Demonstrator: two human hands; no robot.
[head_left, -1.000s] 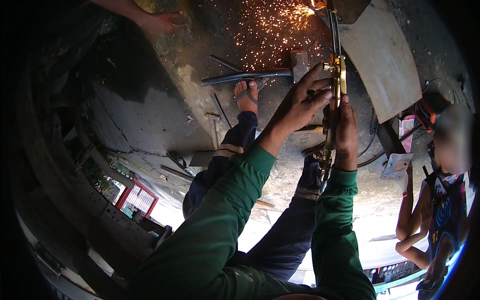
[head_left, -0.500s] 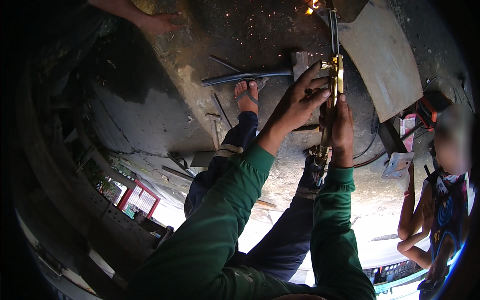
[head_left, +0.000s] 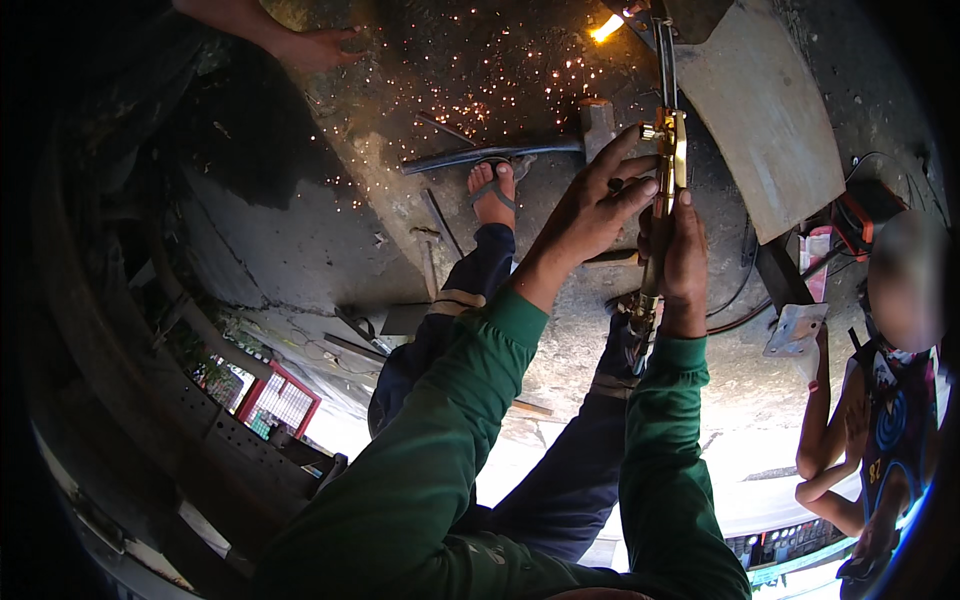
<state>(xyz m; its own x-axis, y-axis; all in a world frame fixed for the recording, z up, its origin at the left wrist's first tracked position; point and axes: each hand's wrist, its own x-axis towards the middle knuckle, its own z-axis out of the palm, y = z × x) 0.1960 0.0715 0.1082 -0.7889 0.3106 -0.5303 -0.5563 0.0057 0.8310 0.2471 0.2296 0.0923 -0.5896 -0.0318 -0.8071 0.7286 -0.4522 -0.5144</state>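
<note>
A brass cutting torch [head_left: 674, 150] points away from me, its long twin tubes running toward the top edge. My right hand [head_left: 685, 255] wraps round its handle. My left hand [head_left: 605, 205] is closed on the torch from the left, thumb against the body and index finger reaching to the brass valve knob [head_left: 650, 131]. A bright orange flame [head_left: 606, 28] flares by the tip. It lies beside a dark metal piece [head_left: 695, 15] that partly hides the tip. Sparks [head_left: 480, 95] scatter leftward across the floor.
A sledgehammer [head_left: 500, 155] lies by my sandalled left foot [head_left: 493, 195], a small hammer [head_left: 428, 262] left of it. A curved metal sheet [head_left: 765, 120] lies on the right. One person's hand [head_left: 318, 48] reaches in top left; another person [head_left: 885, 430] is at right. Hoses [head_left: 745, 305] run nearby.
The flame has grown longer and brighter toward the lower left. Many more sparks now spread left over the floor. My hands and the torch have barely moved.
</note>
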